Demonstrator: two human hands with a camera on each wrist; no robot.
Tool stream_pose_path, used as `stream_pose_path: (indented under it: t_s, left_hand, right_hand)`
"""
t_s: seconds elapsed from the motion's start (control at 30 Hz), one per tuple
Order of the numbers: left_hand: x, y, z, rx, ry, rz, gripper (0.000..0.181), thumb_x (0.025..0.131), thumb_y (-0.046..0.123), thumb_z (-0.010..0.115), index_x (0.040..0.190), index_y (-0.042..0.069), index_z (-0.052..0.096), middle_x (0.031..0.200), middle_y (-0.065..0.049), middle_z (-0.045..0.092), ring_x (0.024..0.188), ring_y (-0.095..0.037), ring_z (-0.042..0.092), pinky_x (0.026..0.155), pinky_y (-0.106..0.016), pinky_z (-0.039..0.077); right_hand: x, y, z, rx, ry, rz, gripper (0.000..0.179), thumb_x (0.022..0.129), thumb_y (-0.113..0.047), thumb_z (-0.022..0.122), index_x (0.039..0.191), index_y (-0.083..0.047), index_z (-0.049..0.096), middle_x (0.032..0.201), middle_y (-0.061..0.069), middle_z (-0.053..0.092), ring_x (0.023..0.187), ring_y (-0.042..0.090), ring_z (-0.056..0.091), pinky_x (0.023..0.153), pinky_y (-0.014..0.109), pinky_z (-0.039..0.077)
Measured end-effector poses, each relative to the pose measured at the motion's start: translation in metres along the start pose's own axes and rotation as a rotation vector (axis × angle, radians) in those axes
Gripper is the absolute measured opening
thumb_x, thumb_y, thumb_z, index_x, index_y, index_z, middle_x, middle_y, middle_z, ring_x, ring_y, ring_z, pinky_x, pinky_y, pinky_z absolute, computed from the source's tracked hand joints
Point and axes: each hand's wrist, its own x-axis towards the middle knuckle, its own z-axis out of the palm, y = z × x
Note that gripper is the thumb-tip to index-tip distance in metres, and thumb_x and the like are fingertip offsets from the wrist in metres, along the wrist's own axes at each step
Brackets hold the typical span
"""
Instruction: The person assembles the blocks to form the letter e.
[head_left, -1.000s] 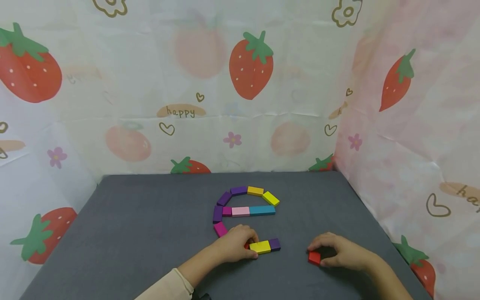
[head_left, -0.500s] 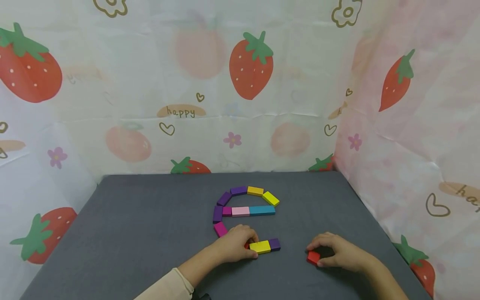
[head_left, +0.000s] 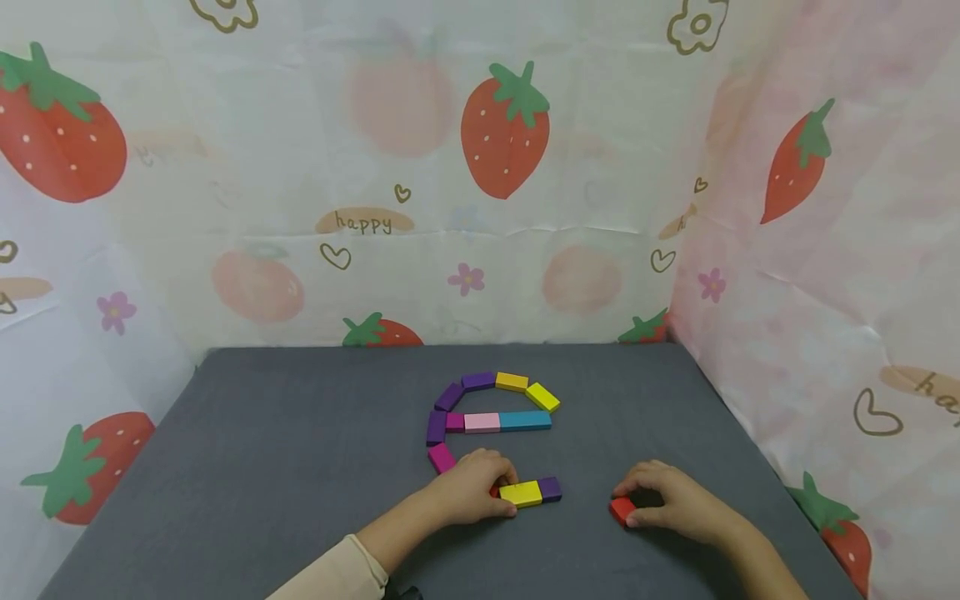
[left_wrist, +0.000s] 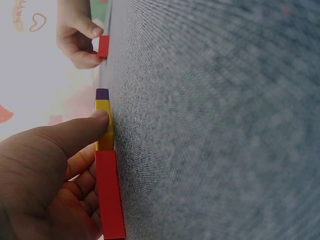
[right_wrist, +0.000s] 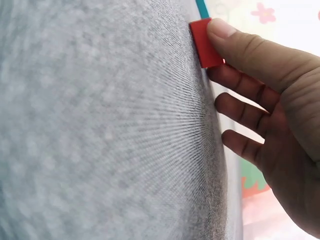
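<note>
In the head view my left hand (head_left: 468,489) pinches the yellow block (head_left: 521,494) near its left end. The thumb lies along its near side in the left wrist view. Left of it sits a red block (left_wrist: 109,194), mostly hidden by the hand in the head view; a short purple block (head_left: 550,489) adjoins the yellow one on the right. My right hand (head_left: 678,500) pinches a small red block (right_wrist: 206,43) between thumb and index finger. That block touches or hovers just over the cloth, a gap away from the purple block; the other fingers are loosely bent.
Behind my left hand, a curve of purple, orange, yellow and magenta blocks (head_left: 441,457) lies on the grey cloth (head_left: 300,450). A straight row inside it has a magenta, a pink (head_left: 482,423) and a blue block (head_left: 525,421). Strawberry-print curtains (head_left: 277,167) bound the table.
My right hand has shifted slightly left, and the small red block has turned in its fingers and moved slightly left. The left hand stays in place on the yellow block.
</note>
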Motion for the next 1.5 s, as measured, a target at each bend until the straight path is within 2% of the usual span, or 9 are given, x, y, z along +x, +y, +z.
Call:
stream_pose_path:
  t_s: [0.33,0.6,0.8,1.03,1.17,1.33,1.5]
  left_hand:
    - [0.000,0.000,-0.001,0.000,0.000,-0.001,0.027,0.088,0.038,0.081,0.108,0.022,0.072,0.093,0.014,0.057,0.090,-0.007,0.047,0.086,-0.027,0.042]
    - [0.000,0.000,-0.001,-0.001,0.003,0.002,0.027,0.088,0.038,0.081,0.108,0.022,0.072,0.093,0.014,0.057,0.091,-0.007,0.047,0.087,-0.027,0.042]
    - [0.000,0.000,-0.001,-0.003,-0.002,-0.003,0.027,0.088,0.038,0.081,0.108,0.022,0.072,0.092,0.014,0.056,0.091,-0.007,0.047,0.086,-0.027,0.042]
    - [0.000,0.000,-0.002,-0.002,-0.007,-0.003,0.027,0.089,0.039,0.080,0.109,0.022,0.072,0.093,0.014,0.057,0.091,-0.007,0.048,0.086,-0.027,0.042]
    - [0.000,0.001,-0.003,0.001,-0.003,0.001,0.027,0.089,0.038,0.080,0.109,0.022,0.072,0.093,0.014,0.057,0.090,-0.007,0.048,0.086,-0.027,0.042]
    - [0.000,0.001,-0.004,0.001,0.000,0.000,0.027,0.088,0.038,0.081,0.108,0.022,0.072,0.093,0.014,0.057,0.091,-0.007,0.048,0.086,-0.027,0.042]
    - [0.000,0.001,-0.002,0.003,-0.005,-0.002,0.027,0.089,0.039,0.080,0.108,0.022,0.072,0.093,0.014,0.057,0.091,-0.007,0.048,0.087,-0.028,0.043]
  right_hand:
    - [0.000,-0.004,-0.002,-0.022,-0.018,0.001,0.031,0.087,-0.047,0.078,0.114,-0.033,0.072,0.109,-0.020,0.065,0.105,0.004,0.056,0.092,0.031,0.049]
    - [0.003,-0.005,-0.005,-0.053,-0.005,0.008,0.027,0.088,-0.051,0.075,0.110,-0.036,0.071,0.103,-0.020,0.063,0.099,0.005,0.056,0.086,0.030,0.048]
    - [0.015,-0.010,-0.008,-0.072,0.007,-0.020,0.025,0.089,-0.049,0.076,0.109,-0.037,0.071,0.102,-0.020,0.062,0.098,0.004,0.054,0.085,0.029,0.048]
    - [0.031,-0.020,-0.010,-0.063,-0.027,0.011,0.024,0.090,-0.049,0.076,0.111,-0.037,0.070,0.103,-0.020,0.062,0.101,0.010,0.055,0.088,0.034,0.048]
    - [0.040,-0.027,-0.010,-0.060,-0.032,0.005,0.023,0.090,-0.047,0.076,0.110,-0.037,0.071,0.104,-0.020,0.062,0.101,0.009,0.055,0.089,0.033,0.048]
    - [0.051,-0.031,-0.008,-0.065,-0.035,-0.036,0.023,0.090,-0.044,0.077,0.110,-0.035,0.072,0.105,-0.020,0.063,0.102,0.009,0.055,0.091,0.034,0.050]
    - [0.060,-0.032,-0.003,-0.064,-0.063,-0.024,0.023,0.090,-0.045,0.077,0.110,-0.036,0.072,0.105,-0.020,0.063,0.103,0.009,0.056,0.094,0.037,0.050]
